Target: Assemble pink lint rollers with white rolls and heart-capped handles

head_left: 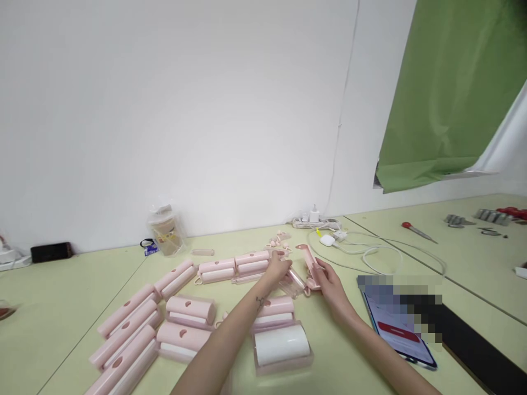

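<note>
Head view — right hand point(330, 283) holds pink handle point(307, 258), left hand point(278, 269) clear tube point(295, 281).

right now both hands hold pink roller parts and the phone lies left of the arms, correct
No. The head view shows the phone lying right of the arms, not left. The left hand and right hand do hold pink roller parts.
</note>
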